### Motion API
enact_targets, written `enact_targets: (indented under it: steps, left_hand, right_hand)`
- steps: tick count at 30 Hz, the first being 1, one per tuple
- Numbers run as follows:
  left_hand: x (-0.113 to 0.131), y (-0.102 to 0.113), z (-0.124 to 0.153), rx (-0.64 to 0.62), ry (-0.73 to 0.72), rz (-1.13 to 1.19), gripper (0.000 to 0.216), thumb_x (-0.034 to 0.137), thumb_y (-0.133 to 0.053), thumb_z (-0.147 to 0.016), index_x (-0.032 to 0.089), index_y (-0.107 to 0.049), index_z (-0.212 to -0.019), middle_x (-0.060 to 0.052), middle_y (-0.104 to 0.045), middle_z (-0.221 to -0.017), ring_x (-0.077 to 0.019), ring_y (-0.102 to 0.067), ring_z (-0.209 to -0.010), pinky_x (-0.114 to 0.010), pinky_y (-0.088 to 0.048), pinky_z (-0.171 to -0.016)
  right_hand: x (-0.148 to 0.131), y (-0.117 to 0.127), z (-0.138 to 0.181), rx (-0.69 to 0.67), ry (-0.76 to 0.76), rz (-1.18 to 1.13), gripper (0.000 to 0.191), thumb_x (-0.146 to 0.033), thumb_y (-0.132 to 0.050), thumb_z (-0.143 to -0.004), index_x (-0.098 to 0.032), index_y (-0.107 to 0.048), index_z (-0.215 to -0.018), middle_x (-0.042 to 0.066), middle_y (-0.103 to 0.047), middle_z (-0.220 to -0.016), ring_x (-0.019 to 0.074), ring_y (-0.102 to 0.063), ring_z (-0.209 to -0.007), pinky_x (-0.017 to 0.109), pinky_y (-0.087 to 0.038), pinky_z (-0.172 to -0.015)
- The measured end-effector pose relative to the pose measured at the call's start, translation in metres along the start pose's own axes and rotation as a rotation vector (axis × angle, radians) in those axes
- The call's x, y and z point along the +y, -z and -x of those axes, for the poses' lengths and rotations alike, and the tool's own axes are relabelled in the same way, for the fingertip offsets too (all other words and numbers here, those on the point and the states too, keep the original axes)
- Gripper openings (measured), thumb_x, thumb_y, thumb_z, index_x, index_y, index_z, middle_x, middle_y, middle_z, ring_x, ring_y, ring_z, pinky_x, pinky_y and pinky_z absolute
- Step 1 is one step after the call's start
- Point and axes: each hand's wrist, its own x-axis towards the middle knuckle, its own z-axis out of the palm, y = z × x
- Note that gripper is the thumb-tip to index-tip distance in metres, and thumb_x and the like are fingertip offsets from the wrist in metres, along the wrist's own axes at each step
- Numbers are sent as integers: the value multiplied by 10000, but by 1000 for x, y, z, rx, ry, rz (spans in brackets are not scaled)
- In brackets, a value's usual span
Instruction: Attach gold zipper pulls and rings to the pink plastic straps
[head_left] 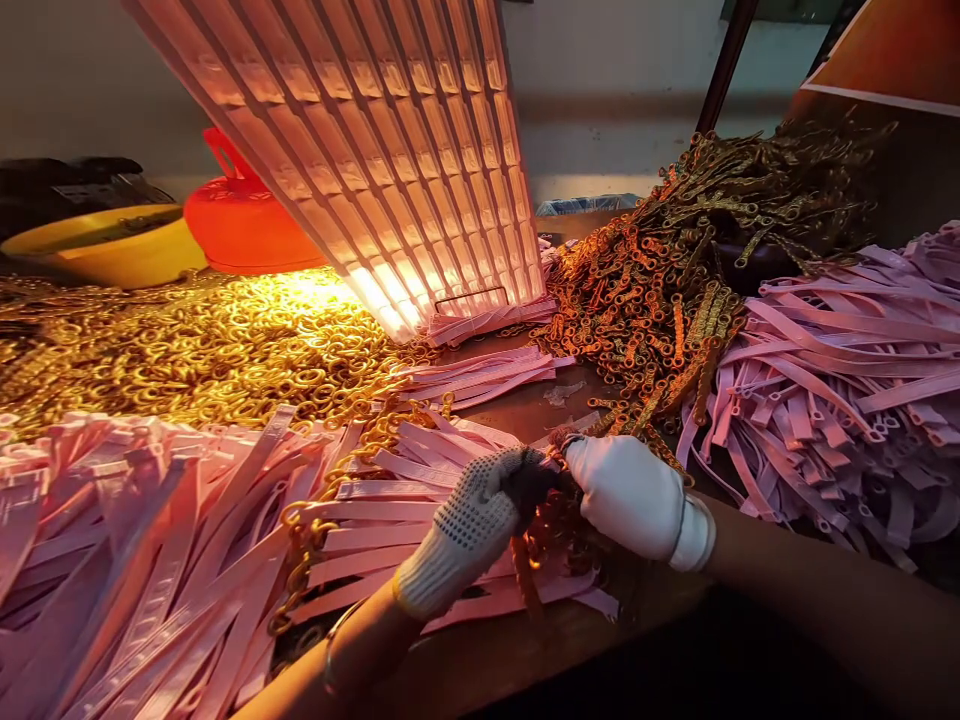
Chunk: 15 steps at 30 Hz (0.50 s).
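Note:
My left hand, in a grey knit glove with dark dots, is closed with its fingertips pinched together. Close against it, my right hand in a white glove is also closed, fingertips meeting the left ones. What they pinch is small and dark, mostly hidden by the fingers. A narrow braided piece hangs below my left hand. Beneath both hands lie pink straps in a spread row, with gold chains along their left ends.
Gold chains are heaped at the left, behind a pile of pink straps. A ribbed translucent panel leans over the table beside a red container and yellow bowl. Braided metal pieces and more pink straps fill the right.

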Motion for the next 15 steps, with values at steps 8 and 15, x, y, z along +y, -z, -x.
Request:
enact_targets:
  steps: [8,15]
  left_hand:
    - [-2,10,-7,-119,-123,-157,212,250,-509,-864,181,-661,-733,-11,-640,-655,-133,-504,-562,-227,-406,-557]
    - [-1,130,-22,50,-20,-525,316,492,-613,-757,245,-765,-881,-22,-759,-796,-243,-641,-722,-340,-511,-729]
  right_hand:
    - [-2,-9,1,35,162,98,175,-102,-437,-903,-139,-605,-933,127,-697,-817,245,-676,-730,307,-360,-532]
    - [4,-1,11,77,-20,27,181,-113,-468,-862,-160,-622,-944,81,-694,-780,222,-651,-711,315,-310,-541]
